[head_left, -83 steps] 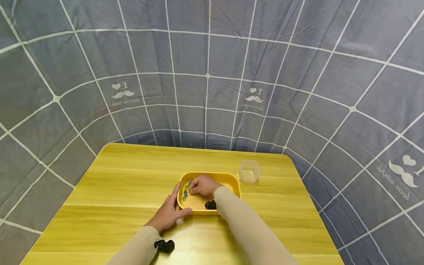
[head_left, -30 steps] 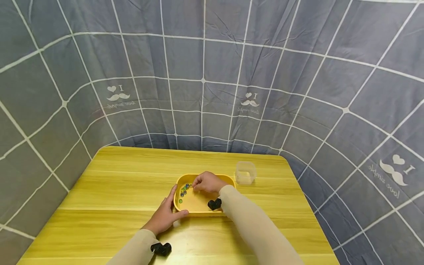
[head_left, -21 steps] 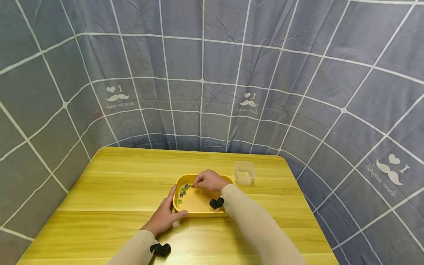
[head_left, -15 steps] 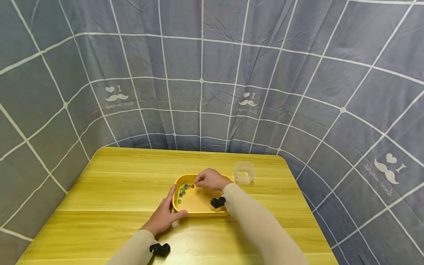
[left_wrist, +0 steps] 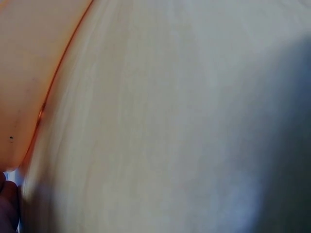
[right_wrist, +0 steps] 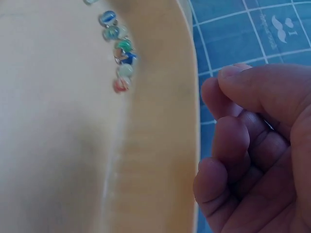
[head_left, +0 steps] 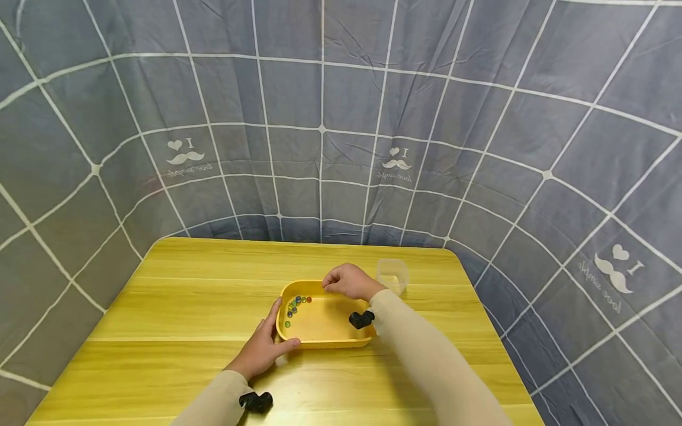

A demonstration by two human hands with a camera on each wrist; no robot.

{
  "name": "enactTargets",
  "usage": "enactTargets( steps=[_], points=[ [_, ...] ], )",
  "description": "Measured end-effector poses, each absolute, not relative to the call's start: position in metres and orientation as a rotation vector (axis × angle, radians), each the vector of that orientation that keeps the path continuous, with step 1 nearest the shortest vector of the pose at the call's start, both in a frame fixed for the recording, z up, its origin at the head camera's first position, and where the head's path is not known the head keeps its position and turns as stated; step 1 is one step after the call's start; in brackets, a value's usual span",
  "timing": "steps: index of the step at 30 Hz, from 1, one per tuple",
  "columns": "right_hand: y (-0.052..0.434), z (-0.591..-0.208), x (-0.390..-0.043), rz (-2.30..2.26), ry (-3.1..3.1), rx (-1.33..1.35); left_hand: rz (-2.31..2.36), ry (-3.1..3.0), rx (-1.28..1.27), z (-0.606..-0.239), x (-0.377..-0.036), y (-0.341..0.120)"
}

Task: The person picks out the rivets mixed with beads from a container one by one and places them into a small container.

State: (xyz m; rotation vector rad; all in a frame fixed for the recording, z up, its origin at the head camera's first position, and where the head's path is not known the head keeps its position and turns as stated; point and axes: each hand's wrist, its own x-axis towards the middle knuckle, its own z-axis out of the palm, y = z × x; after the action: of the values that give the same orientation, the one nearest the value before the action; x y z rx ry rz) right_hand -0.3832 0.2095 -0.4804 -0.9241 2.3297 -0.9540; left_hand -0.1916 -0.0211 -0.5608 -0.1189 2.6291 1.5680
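Observation:
My left hand (head_left: 260, 350) holds the near left corner of a yellow tray (head_left: 333, 342), thumb on the front rim and fingers along the left side. In the left wrist view only its fingertips (left_wrist: 8, 199) show beside the tray wall. Several glass marbles (head_left: 290, 314) lie in an uneven curved line along the tray's left and far left side. A red marble (head_left: 309, 300) ends that line. My right hand (head_left: 348, 281) is over the tray's far rim, fingers loosely curled. In the right wrist view thumb and forefinger tips meet, with nothing visible between them.
A clear plastic box (head_left: 398, 273) stands just beyond the tray's far right corner, close by the right hand. All sits on a yellow wood-grain table (head_left: 202, 296). A grey-blue checked curtain (head_left: 298, 148) surrounds the table's far side.
The right hand has let go of the red marble at the end of the line and moved right and away, up over the far rim. The left hand keeps its hold on the tray.

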Motion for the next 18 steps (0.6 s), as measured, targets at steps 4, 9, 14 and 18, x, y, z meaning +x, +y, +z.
enactTargets(
  steps=[4, 9, 14, 18],
  points=[
    [0.223, -0.474, -0.388, -0.962, 2.35, -0.925, 1.571, 2.614, -0.118, -0.562, -0.191, -0.021],
    [0.24, -0.466, -0.393, -0.973, 2.376, -0.905, 1.577, 2.602, -0.13, -0.564, -0.189, -0.018],
    [0.258, -0.459, -0.396, -0.963, 2.409, -0.899, 1.574, 2.617, -0.146, -0.563, -0.185, -0.014],
    [0.272, -0.456, -0.4, -0.951, 2.434, -0.884, 1.566, 2.634, -0.16, -0.561, -0.183, -0.009]
  ],
)
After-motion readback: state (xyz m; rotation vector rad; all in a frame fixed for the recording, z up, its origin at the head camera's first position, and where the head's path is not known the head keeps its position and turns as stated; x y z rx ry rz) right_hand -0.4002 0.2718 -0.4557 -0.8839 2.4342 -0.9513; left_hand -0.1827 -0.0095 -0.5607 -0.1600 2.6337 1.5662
